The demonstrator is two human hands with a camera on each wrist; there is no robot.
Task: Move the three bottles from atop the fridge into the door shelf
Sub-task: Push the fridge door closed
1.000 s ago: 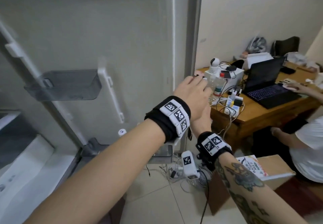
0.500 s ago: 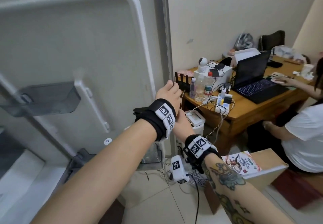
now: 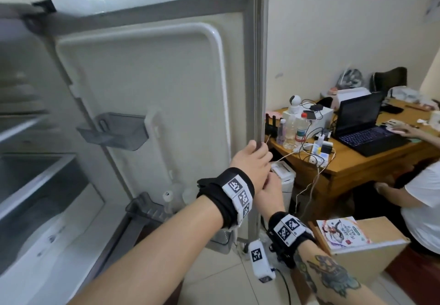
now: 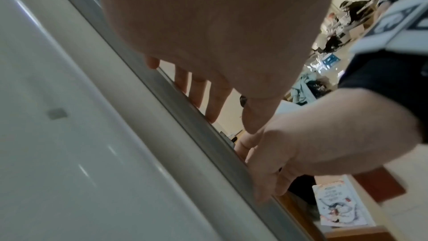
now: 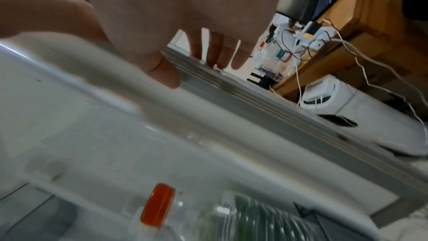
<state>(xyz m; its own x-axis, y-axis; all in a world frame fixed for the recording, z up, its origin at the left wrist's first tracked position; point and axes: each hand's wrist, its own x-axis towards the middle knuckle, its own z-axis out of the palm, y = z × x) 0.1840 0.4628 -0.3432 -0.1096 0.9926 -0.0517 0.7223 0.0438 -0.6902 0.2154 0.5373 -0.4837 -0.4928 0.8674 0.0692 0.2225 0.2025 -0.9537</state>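
Observation:
The fridge door (image 3: 154, 78) stands open with its inner face toward me. My left hand (image 3: 258, 149) grips its free edge, fingers curled round the grey seal (image 4: 192, 87). Just below, my right hand (image 3: 270, 185) grips the same edge (image 5: 208, 58). In the lower door shelf (image 3: 145, 209) stand a white-capped bottle (image 3: 168, 195) and a blurred clear one (image 3: 188, 194); my left wrist hides the rest of that shelf. The right wrist view shows a red-capped bottle (image 5: 158, 202) beside a clear ribbed bottle (image 5: 250, 215) there. The upper grey shelf (image 3: 114, 133) holds nothing.
The fridge interior (image 3: 35, 173) lies open at left. Right of the door stands a wooden desk (image 3: 357, 162) with bottles, cables and a laptop (image 3: 366, 124), where another person (image 3: 423, 197) sits. A white bin (image 3: 285, 181) and a wooden box with a book (image 3: 342, 233) stand on the floor.
Both hands have kept hold of the door's edge. The view has lifted and drawn back, so the door's top and more of the fridge interior now show.

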